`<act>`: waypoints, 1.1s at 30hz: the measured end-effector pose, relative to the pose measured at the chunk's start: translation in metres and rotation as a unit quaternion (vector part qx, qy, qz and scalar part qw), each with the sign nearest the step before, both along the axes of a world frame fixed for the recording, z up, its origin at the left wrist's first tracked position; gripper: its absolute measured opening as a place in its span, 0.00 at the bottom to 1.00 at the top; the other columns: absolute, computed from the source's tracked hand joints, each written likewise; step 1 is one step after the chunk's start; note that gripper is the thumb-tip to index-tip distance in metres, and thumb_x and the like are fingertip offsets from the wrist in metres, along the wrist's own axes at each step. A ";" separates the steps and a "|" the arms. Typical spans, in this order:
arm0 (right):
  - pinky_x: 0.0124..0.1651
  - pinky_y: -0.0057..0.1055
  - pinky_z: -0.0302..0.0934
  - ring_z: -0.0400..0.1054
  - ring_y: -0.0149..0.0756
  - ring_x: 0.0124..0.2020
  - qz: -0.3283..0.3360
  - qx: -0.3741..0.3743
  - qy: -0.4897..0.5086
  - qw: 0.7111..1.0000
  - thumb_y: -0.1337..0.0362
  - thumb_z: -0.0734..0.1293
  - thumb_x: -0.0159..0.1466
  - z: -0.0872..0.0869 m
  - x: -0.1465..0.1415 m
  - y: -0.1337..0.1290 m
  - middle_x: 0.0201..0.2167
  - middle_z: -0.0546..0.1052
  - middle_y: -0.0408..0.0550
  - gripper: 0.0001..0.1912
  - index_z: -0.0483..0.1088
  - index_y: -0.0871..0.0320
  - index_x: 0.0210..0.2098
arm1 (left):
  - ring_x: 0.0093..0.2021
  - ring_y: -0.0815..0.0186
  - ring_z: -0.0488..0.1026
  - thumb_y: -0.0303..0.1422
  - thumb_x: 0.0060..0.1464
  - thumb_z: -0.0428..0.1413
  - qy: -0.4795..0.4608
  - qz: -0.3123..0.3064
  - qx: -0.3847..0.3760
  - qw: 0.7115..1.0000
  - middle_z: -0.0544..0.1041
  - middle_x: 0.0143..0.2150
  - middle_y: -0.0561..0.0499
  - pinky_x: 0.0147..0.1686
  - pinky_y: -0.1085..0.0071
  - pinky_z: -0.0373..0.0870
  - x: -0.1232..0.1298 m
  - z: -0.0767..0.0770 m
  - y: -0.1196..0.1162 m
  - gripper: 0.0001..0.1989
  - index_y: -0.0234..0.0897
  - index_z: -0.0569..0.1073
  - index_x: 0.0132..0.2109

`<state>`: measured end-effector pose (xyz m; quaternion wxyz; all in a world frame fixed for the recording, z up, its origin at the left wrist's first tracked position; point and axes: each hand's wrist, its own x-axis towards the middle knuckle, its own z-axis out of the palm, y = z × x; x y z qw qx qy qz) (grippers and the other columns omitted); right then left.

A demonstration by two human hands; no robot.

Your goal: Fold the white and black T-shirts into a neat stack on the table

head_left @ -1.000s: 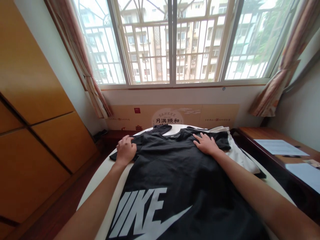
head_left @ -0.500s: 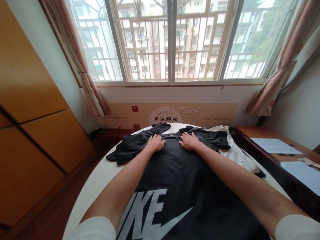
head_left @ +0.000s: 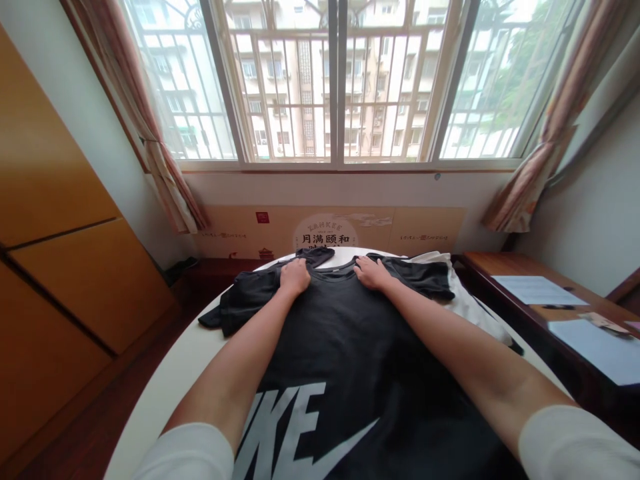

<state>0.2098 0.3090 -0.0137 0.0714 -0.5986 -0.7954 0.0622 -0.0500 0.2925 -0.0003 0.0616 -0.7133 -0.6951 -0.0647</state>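
A black T-shirt (head_left: 350,333) with large grey lettering and a swoosh lies spread on the round white table (head_left: 150,400), its collar at the far side. My left hand (head_left: 295,275) is at the shirt's left shoulder beside the collar, fingers curled closed on the cloth. On the other side of the collar, my right hand (head_left: 371,272) rests flat with its fingers stretched out over the fabric. The left sleeve (head_left: 247,300) looks rumpled, and more dark cloth (head_left: 317,255) shows beyond the collar.
White cloth (head_left: 473,310) lies under the right sleeve. To the right stands a wooden desk (head_left: 480,261) with paper sheets (head_left: 537,290) and a pen (head_left: 559,307). Wooden cabinets (head_left: 65,287) are on the left. A printed cardboard panel (head_left: 425,227) stands below the barred window.
My left hand has shifted left along the shoulder, and its fingers have curled in from lying flat. My right hand stays flat beside the collar. The view has turned slightly right.
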 end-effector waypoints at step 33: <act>0.77 0.58 0.31 0.34 0.47 0.80 -0.029 -0.006 0.028 0.999 0.49 0.54 0.76 -0.007 0.025 -0.007 0.80 0.42 0.58 0.39 0.42 0.62 0.79 | 0.78 0.50 0.53 0.51 0.71 0.38 0.041 -0.156 -0.055 0.985 0.55 0.78 0.34 0.74 0.52 0.47 0.020 -0.029 -0.019 0.38 0.27 0.58 0.76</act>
